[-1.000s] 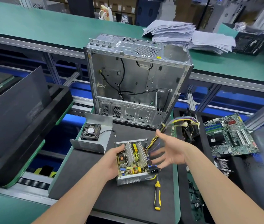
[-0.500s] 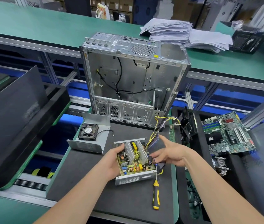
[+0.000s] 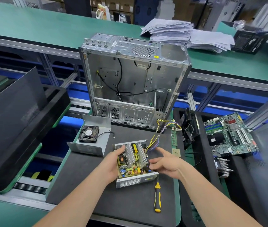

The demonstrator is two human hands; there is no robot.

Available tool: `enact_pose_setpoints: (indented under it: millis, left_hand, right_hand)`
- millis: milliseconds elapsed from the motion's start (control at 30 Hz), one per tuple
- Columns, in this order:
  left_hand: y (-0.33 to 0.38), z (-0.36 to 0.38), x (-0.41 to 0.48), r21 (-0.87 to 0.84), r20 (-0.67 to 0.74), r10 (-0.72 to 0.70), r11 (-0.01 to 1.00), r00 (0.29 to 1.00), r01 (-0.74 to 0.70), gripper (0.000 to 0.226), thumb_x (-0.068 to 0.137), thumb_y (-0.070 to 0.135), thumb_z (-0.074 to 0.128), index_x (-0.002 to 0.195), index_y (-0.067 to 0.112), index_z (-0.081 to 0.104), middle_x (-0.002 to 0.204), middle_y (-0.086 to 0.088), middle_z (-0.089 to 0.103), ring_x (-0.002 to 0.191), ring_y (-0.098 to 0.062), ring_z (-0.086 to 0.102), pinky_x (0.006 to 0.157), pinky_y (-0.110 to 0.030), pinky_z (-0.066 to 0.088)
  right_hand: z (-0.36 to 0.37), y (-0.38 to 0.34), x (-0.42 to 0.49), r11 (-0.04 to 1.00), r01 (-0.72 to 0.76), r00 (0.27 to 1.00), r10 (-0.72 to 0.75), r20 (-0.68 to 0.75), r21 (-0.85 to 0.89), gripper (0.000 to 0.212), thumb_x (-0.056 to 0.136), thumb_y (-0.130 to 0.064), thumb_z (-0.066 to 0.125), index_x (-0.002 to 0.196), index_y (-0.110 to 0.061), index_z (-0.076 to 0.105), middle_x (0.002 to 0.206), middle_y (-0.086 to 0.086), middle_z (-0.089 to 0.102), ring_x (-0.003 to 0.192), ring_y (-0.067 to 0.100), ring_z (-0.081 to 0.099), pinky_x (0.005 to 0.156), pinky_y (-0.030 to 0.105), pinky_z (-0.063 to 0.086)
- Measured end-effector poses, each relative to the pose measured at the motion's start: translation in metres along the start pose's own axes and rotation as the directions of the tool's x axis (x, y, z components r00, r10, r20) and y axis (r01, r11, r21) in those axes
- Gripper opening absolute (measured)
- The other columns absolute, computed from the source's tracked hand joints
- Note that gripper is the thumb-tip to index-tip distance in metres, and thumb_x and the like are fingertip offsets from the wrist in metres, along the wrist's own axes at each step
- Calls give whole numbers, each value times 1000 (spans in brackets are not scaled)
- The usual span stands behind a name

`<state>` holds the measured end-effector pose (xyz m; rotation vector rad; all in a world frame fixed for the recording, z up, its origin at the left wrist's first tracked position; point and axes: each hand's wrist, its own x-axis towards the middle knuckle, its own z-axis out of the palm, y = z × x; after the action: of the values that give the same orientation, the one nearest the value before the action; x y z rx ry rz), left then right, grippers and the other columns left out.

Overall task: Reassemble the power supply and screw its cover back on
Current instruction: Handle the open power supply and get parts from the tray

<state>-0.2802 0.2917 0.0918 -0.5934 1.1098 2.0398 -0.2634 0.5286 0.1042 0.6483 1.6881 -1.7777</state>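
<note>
Underneath: I see a dark grey mat (image 3: 130,203) on a green-edged pallet, with blue-lit conveyor framing below.
Unit: the power supply (image 3: 134,171) lies open near the mat's front, board and heat sinks facing up; its yellow and purple wires (image 3: 154,138) run back toward the case.
Left: my left hand (image 3: 113,163) grips the unit's left wall, thumb over the rim.
Right: my right hand (image 3: 164,164) has its fingers bent at the unit's right edge, thumb lifted apart; I cannot tell whether they pinch anything.
Lid: the cover (image 3: 97,123) sits at the mat's left edge, fan inside.
Tool: the screwdriver (image 3: 157,197) lies just beside the unit's front right corner.
Behind: the computer case (image 3: 133,76) stands upright, open side toward me.
Room: a green bench (image 3: 31,25) crosses the back with paper stacks (image 3: 179,33); a motherboard (image 3: 228,135) lies at right.
</note>
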Motion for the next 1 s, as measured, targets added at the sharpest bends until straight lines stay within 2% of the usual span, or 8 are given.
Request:
enact_pose_setpoints:
  millis: [100, 267, 500, 700, 767, 833, 900, 1000]
  left_hand:
    - [-1, -2, 0, 5, -1, 31, 999, 1000, -31, 40, 101, 37, 62, 124, 7, 74, 123, -20, 73, 112, -39, 72, 94, -57, 57]
    - [-4, -1, 0, 27, -20, 78, 997, 997, -77, 44, 102, 35, 63, 135, 6, 64, 127, -20, 71, 119, -40, 68, 106, -62, 49]
    - [-3, -3, -1, 173, -135, 172, 974, 976, -148, 36, 99, 29, 62, 124, 3, 69, 117, -22, 74, 108, -41, 72, 95, -56, 58]
    - [6, -11, -7, 632, -316, 347, 771, 883, -77, 34, 89, 48, 69, 97, 16, 78, 97, -4, 79, 99, -25, 72, 98, -49, 57]
    - [8, -12, -8, 685, -311, 388, 724, 867, -79, 38, 90, 48, 71, 91, 11, 79, 89, -5, 79, 94, -26, 74, 94, -48, 59]
    - [8, -13, -8, 698, -298, 402, 710, 866, -89, 35, 91, 45, 72, 86, 12, 81, 83, -3, 79, 91, -25, 74, 93, -47, 59]
    - [9, -17, -5, 688, -308, 404, 720, 862, -92, 32, 91, 41, 72, 81, 11, 79, 82, -7, 78, 88, -24, 73, 93, -46, 59]
    - [12, -26, -4, 613, -351, 371, 785, 860, -88, 22, 90, 29, 66, 80, 11, 69, 79, -18, 72, 73, -26, 63, 83, -40, 57]
  right_hand:
    - [2, -1, 1, 1000, -28, 1000, 28, 12, 8, 78, 84, 22, 66, 145, -24, 49, 104, 17, 78, 85, 25, 76, 73, 33, 61]
    - [10, -5, 4, 1000, -14, 1000, 14, -17, -17, 49, 88, -22, 83, 131, -6, 65, 103, 12, 75, 93, 23, 66, 106, 43, 54]
    - [19, -8, 9, 997, 24, 995, -31, -98, -72, 51, 86, -32, 85, 119, 3, 68, 91, 8, 67, 75, 17, 55, 74, 29, 53]
    - [23, -6, 13, 962, 75, 974, -127, -187, -261, 54, 75, -52, 89, 96, -7, 67, 88, 4, 73, 77, 18, 65, 76, 35, 56]
    - [27, -8, 11, 861, 113, 952, -236, -194, -496, 57, 67, -72, 83, 76, -18, 66, 83, -3, 73, 82, 14, 67, 74, 30, 52]
    - [33, -11, 11, 673, 158, 926, -354, -128, -722, 56, 68, -75, 79, 68, -21, 60, 68, -8, 66, 68, 7, 61, 61, 25, 45]
    - [42, -14, 12, 498, 200, 906, -423, -35, -844, 47, 79, -61, 76, 68, -21, 53, 63, -7, 58, 60, 10, 53, 56, 27, 42]
    - [53, -16, 12, 386, 185, 890, -456, -13, -904, 34, 87, -41, 66, 70, -21, 44, 68, -3, 56, 64, 17, 51, 61, 34, 45]
